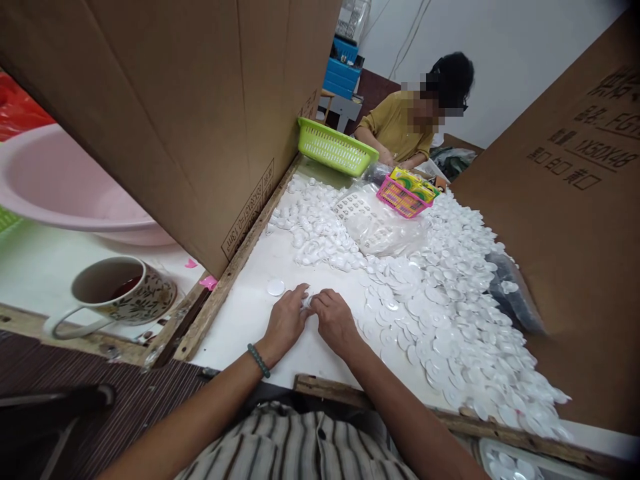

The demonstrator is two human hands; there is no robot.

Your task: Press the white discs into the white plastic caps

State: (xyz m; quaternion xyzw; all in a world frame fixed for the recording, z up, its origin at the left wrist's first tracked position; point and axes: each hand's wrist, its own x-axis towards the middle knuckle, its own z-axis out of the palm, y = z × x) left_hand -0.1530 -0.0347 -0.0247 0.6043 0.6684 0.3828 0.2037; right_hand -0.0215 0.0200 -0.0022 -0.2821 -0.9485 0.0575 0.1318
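My left hand [286, 321] and my right hand [336, 321] meet at the near middle of the white table [245, 313], fingers curled and pinched together on a small white plastic piece [307, 301] between them. A green bead bracelet circles my left wrist. One white round cap [275, 287] lies alone just left of my left hand. To the right spreads a large heap of white plastic caps [440, 313], reaching to the far end of the table.
Cardboard walls stand left [200, 113] and right [575, 220]. A clear bag of caps [375, 223], a pink basket [404, 195] and a green basket [335, 147] sit far off, near another person [405, 123]. A mug [117, 290] and pink basin [65, 187] are at left.
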